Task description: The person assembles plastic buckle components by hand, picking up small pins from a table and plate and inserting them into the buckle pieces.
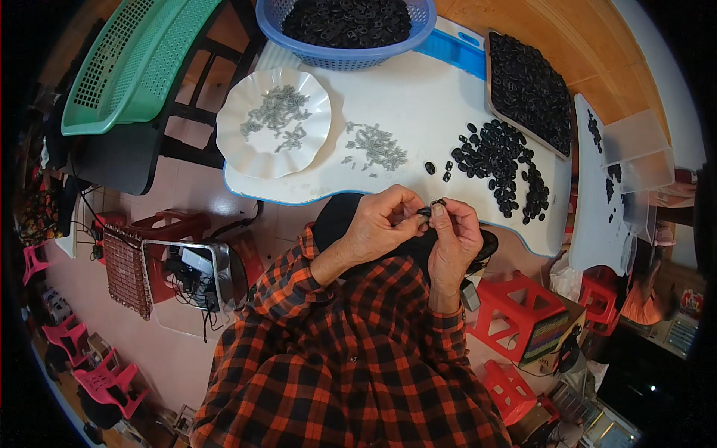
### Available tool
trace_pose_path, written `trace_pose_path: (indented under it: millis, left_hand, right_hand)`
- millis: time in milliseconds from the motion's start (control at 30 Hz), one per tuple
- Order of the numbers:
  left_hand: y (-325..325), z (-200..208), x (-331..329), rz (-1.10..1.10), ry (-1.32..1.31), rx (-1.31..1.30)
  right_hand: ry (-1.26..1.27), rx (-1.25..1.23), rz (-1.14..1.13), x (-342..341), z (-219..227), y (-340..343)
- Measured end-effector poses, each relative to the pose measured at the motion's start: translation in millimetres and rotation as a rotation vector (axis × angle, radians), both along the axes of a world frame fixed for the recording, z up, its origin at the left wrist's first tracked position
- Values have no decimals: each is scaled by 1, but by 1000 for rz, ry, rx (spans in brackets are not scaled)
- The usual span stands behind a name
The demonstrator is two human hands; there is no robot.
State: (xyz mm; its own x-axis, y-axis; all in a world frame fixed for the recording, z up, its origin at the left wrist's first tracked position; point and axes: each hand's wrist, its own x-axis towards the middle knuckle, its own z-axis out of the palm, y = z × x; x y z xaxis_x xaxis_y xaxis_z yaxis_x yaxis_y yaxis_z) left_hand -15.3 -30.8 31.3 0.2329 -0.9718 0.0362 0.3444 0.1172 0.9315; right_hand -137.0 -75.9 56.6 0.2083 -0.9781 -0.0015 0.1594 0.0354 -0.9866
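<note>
Close together over the table's near edge, my left hand (385, 224) and my right hand (453, 233) pinch a small black oval part (427, 211) between their fingertips. Fingers cover much of that part, so its details cannot be made out. Just beyond my hands, a few loose black oval pieces (430, 168) lie on the white table (426, 97). To their right spreads a pile of similar black pieces (502, 160). A heap of small clear or grey pins (376, 147) lies left of centre, and more of them (278, 112) rest in a white scalloped plate (239, 153).
A blue basket (351, 54) and a tray (526, 136), both full of black pieces, stand at the table's far side. A green basket (134, 89) sits at far left. Red stools (515, 306) stand to the right, and a metal-framed box of cables (187, 280) is at left.
</note>
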Motion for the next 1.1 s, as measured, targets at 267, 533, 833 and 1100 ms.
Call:
trace_pose_path:
  millis: [267, 533, 833, 1100]
  left_hand:
    - [3, -1, 3, -99, 221, 7]
    - [7, -4, 7, -150, 429, 80]
    - [8, -4, 7, -149, 404, 72]
    - [11, -3, 9, -149, 344, 47]
  right_hand:
    - [14, 10, -27, 3, -1, 4]
    - [20, -17, -59, 5, -1, 5]
    - [23, -6, -22, 6, -1, 9]
    - [24, 2, -19, 10, 1, 9]
